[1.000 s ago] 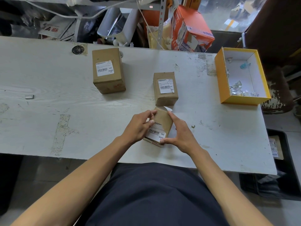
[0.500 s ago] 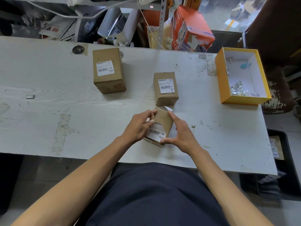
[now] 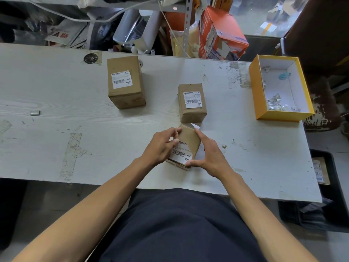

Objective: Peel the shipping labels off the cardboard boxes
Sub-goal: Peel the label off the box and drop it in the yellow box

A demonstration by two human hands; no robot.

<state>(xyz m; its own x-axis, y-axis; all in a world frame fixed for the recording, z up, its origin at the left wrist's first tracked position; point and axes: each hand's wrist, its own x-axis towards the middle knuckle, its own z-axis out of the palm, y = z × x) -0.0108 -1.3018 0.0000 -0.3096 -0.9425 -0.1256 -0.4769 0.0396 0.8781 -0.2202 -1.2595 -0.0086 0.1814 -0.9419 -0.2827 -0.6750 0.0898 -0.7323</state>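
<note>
Head view: both hands, left hand [image 3: 160, 146] and right hand [image 3: 207, 157], seemingly clamped on tilted box [image 3: 188, 138] near table edge [image 3: 75, 181].

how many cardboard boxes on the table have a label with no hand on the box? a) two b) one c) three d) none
a: the larger box and the smaller box stand labelled and untouched, while the left hand and right hand hold the third box.

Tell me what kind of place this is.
Probably a workshop or storeroom packing bench: a worn white worktable carries labelled cardboard boxes, a yellow box holds peeled scraps, and clutter crowds the shelving behind.
</note>
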